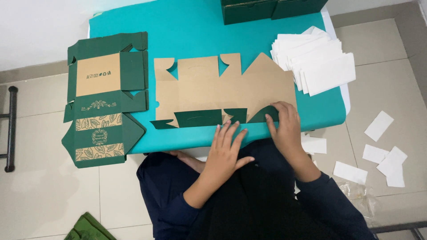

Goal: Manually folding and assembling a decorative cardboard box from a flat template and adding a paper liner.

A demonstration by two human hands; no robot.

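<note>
A flat die-cut cardboard box blank (218,91) lies brown side up on the teal table (191,31), its near flaps folded over to show dark green. My left hand (227,149) rests flat with fingers spread at the table's near edge, fingertips touching the folded green flap. My right hand (282,122) presses down on the folded flap at the blank's right corner.
A stack of unfolded green patterned box blanks (104,98) lies at the table's left end, overhanging the edge. A pile of white paper sheets (318,64) sits at the right. Dark green boxes (267,9) stand at the far edge. Loose white slips (378,151) litter the tiled floor.
</note>
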